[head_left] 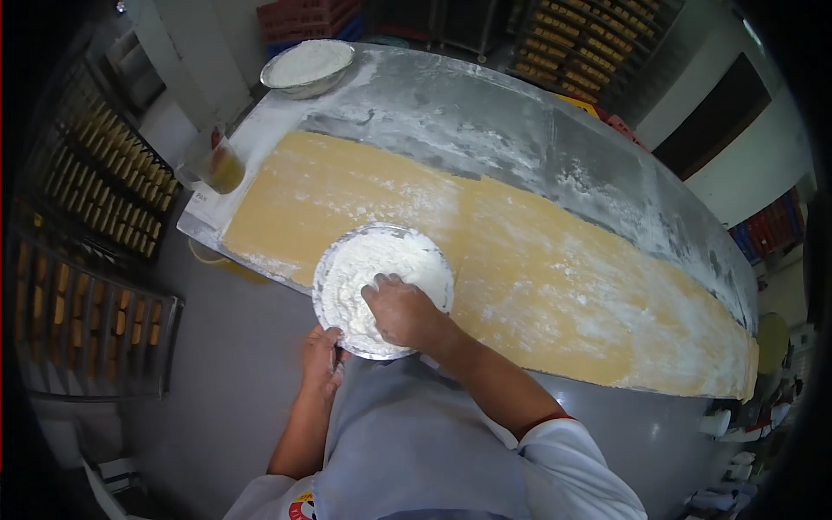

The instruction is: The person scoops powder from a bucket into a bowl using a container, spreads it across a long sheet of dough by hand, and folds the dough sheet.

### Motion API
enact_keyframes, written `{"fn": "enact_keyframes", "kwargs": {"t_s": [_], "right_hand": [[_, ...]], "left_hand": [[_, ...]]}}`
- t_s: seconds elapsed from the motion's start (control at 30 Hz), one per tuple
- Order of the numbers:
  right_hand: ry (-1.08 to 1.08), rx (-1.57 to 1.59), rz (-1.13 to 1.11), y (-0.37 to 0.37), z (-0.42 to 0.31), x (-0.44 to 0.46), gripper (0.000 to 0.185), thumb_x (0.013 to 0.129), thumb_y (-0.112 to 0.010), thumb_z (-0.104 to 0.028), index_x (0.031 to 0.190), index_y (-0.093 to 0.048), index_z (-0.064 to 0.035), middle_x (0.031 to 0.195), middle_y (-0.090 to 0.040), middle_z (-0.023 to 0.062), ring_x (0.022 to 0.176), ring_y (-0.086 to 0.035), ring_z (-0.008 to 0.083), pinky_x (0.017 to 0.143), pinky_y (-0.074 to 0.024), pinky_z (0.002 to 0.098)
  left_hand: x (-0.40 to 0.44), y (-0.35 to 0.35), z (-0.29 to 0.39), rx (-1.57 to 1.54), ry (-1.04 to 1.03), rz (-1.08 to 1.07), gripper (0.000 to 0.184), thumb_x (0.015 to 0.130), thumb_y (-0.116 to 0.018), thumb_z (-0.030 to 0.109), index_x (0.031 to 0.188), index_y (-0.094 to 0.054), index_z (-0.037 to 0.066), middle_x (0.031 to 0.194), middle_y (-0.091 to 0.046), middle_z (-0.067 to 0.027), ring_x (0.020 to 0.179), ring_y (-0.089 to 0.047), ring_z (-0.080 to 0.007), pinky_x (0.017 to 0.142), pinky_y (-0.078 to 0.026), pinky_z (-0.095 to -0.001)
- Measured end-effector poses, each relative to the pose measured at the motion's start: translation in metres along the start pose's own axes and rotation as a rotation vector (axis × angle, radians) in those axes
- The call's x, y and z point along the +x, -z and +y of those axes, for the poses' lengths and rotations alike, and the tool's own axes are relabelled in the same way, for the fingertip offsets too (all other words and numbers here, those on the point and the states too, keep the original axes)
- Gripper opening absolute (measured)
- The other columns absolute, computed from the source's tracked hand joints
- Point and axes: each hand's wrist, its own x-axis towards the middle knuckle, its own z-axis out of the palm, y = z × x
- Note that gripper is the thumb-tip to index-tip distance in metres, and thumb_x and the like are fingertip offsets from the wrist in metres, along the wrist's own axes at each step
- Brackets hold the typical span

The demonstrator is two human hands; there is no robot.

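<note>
A round metal bowl (320, 305) full of white flour (390, 251) is held against the front of my apron, partly over the near edge of the dough. My left hand (321, 360) grips the bowl's rim at its lower left. Inside the bowl, my right hand (403, 312) is closed, its floury fingers curled in the flour; how much they hold is hidden. A long rolled-out sheet of yellow dough (555, 286), dusted with flour, lies across the table beyond the bowl.
The metal table (433, 95) carries a second flour bowl (308, 65) at the far left and a clear jug (225, 169) with yellowish liquid near its left end. Racks with baked pieces (95, 321) stand at the left, another rack (585, 43) at the back.
</note>
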Motion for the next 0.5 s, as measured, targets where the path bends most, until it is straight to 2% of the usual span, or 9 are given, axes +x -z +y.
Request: {"fn": "enact_keyframes", "kwargs": {"t_s": [0.07,0.1,0.2,0.27,0.33,0.4,0.43,0.47,0.5], "right_hand": [[-0.125,0.077,0.005,-0.014,0.008,0.008,0.036,0.076,-0.064,-0.008,0.111,-0.056,-0.0001,0.103,-0.061,0.0232,0.104,-0.059,0.0399,0.089,-0.0495,0.0458],[-0.119,0.089,0.01,-0.021,0.015,0.012,0.036,0.076,-0.064,-0.008,0.111,-0.056,-0.0001,0.103,-0.061,0.0232,0.104,-0.059,0.0399,0.089,-0.0495,0.0458],[-0.003,0.225,0.228,-0.026,0.043,0.013,0.035,0.081,-0.061,-0.005,0.115,-0.057,-0.0004,0.103,-0.064,0.0208,0.103,-0.063,0.033,0.09,-0.05,0.04],[-0.125,0.795,0.349,-0.014,0.068,0.014,0.031,0.086,-0.059,-0.007,0.117,-0.057,-0.0018,0.105,-0.066,0.015,0.104,-0.063,0.0236,0.091,-0.0494,0.0365],[-0.136,0.996,0.669,0.007,0.095,-0.005,0.023,0.091,-0.057,-0.009,0.113,-0.06,-0.0032,0.103,-0.066,0.0085,0.1,-0.062,0.0179,0.086,-0.051,0.0331],[-0.569,1.686,1.002,0.011,0.138,-0.038,0.021,0.089,-0.055,-0.004,0.11,-0.059,-0.0048,0.101,-0.065,0.0077,0.092,-0.063,0.0212,0.079,-0.0537,0.0345],[-0.518,1.732,1.14,0.022,0.156,-0.061,0.017,0.092,-0.053,-0.003,0.107,-0.061,-0.0051,0.1,-0.065,0.0071,0.086,-0.065,0.0189,0.07,-0.0554,0.0301],[-0.54,1.693,1.296,0.03,0.174,-0.086,0.018,0.093,-0.052,-0.002,0.109,-0.061,-0.002,0.099,-0.066,0.0084,0.082,-0.066,0.0178,0.068,-0.0566,0.0281],[-0.496,1.595,1.351,0.03,0.201,-0.12,0.019,0.094,-0.053,-0.003,0.111,-0.061,0.001,0.099,-0.066,0.0093,0.085,-0.066,0.0179,0.071,-0.0579,0.0285]], "left_hand": [[-0.001,-0.004,-0.001,0.018,0.026,0.008,0.022,0.082,-0.057,0.007,0.102,-0.061,0.001,0.085,-0.067,-0.0063,0.061,-0.062,-0.0128,0.044,-0.047,-0.0237],[-0.001,-0.006,0.0,0.024,0.045,0.008,0.022,0.082,-0.057,0.008,0.103,-0.061,0.001,0.085,-0.067,-0.0061,0.062,-0.062,-0.0131,0.044,-0.048,-0.0239],[0.01,0.003,-0.003,0.043,0.078,-0.013,0.023,0.083,-0.057,0.009,0.105,-0.06,0.001,0.085,-0.067,-0.006,0.062,-0.063,-0.0139,0.044,-0.048,-0.0245],[0.009,-0.002,0.001,-0.027,0.103,0.034,0.023,0.084,-0.057,0.004,0.106,-0.062,0.001,0.088,-0.068,-0.0074,0.063,-0.063,-0.012,0.046,-0.048,-0.0233],[0.016,0.003,0.003,-0.027,0.077,0.062,0.024,0.083,-0.057,0.005,0.107,-0.061,0.001,0.088,-0.068,-0.0067,0.062,-0.062,-0.0121,0.046,-0.048,-0.0232],[0.022,0.015,0.003,-0.039,0.061,0.086,0.026,0.083,-0.058,0.007,0.108,-0.061,0.002,0.088,-0.067,-0.0059,0.062,-0.062,-0.0122,0.046,-0.048,-0.0231],[0.025,0.027,0.006,-0.053,0.043,0.155,0.025,0.082,-0.058,0.008,0.107,-0.06,0.003,0.087,-0.066,-0.005,0.063,-0.062,-0.0123,0.045,-0.047,-0.023],[0.028,0.036,0.01,-0.069,0.019,0.216,0.025,0.081,-0.058,0.009,0.105,-0.06,0.004,0.086,-0.066,-0.0041,0.063,-0.061,-0.0125,0.044,-0.047,-0.023],[0.027,0.039,0.019,-0.062,-0.004,0.234,0.023,0.08,-0.058,0.011,0.102,-0.06,0.005,0.084,-0.064,-0.0023,0.063,-0.061,-0.0123,0.043,-0.046,-0.0227]]}}
